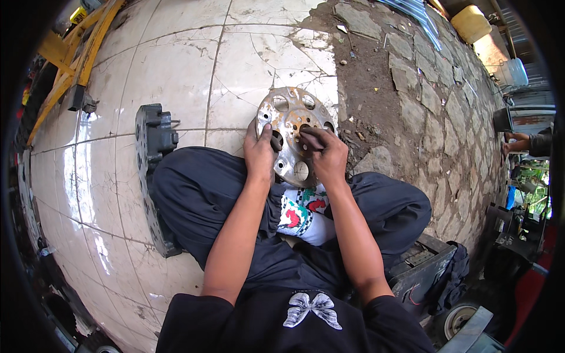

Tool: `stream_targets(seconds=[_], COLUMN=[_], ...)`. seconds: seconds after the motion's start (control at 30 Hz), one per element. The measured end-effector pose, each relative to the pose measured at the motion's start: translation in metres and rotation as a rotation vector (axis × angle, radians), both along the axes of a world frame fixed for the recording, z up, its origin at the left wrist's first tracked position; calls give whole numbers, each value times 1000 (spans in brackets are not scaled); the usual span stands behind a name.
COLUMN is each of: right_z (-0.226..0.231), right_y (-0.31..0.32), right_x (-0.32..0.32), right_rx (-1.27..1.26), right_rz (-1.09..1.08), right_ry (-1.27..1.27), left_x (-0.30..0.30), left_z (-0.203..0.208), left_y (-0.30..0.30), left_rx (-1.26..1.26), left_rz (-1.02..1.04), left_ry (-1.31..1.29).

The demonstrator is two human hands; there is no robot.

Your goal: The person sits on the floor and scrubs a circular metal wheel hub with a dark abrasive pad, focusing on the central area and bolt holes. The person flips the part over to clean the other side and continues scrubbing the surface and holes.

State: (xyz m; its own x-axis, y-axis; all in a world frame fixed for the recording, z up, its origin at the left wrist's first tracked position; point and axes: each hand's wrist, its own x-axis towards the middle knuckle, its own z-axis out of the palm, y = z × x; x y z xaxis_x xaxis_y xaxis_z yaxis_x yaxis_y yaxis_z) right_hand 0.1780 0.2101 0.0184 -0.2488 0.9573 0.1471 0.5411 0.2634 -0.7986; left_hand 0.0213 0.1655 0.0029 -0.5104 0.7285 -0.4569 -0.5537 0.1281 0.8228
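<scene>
A round, rust-stained metal plate (294, 113) with large oval cutouts and small bolt holes around its hub stands tilted above my lap. It looks like an engine flexplate. My left hand (259, 154) grips its left rim, with the thumb on the face and fingers behind. My right hand (331, 157) is closed, its blackened fingertips pressed against the plate near the central holes. Whatever it pinches, if anything, is too dark to make out. Below the plate, a white cloth with red and green patterns (297, 216) shows between my legs.
A dark cast-metal engine part (154, 138) stands on the tiles (176, 65) beside my left knee. Yellow steel framing (88, 50) rises at far left. Dirt and stone paving (432, 132) lie to the right. A dark box (421, 267) sits by my right hip. Another person's legs (521, 144) show far right.
</scene>
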Motion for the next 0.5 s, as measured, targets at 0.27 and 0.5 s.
stream_targets(seconds=[0.27, 0.5], right_z=[11, -10], right_y=[-2, 4], right_x=[-11, -33], right_rx=[-301, -260], right_rz=[-74, -236], right_ry=[35, 104], left_x=[2, -3], left_z=[14, 21], left_y=[2, -1], left_rx=[-57, -85], left_rz=[24, 19], left_ry=[-9, -138])
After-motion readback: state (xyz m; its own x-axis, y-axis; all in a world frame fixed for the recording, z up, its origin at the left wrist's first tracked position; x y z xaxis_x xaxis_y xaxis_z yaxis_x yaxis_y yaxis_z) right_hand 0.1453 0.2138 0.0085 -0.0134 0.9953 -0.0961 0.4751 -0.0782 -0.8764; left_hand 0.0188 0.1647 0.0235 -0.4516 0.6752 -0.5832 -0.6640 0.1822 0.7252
